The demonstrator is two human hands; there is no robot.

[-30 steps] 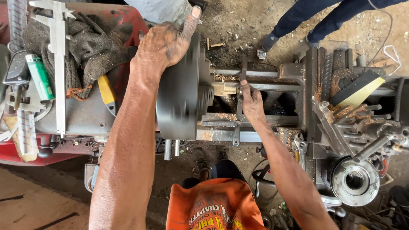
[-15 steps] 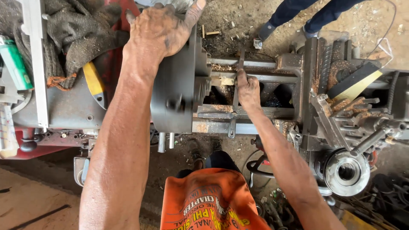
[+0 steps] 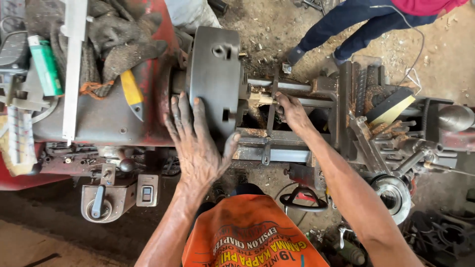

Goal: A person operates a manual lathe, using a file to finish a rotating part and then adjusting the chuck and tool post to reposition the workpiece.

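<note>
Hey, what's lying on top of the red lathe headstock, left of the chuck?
On the headstock lie dark rags, a yellow-handled tool, a long metal ruler and a green tube. The rags cover the tool's far end and whatever is beneath them.

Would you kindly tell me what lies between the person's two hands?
In the head view, the grey lathe chuck sits between the left hand and right hand.

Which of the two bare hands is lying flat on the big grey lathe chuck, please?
The left hand lies spread flat across the near face of the grey chuck. The right hand instead reaches past the chuck to the pale workpiece beside it.
</note>
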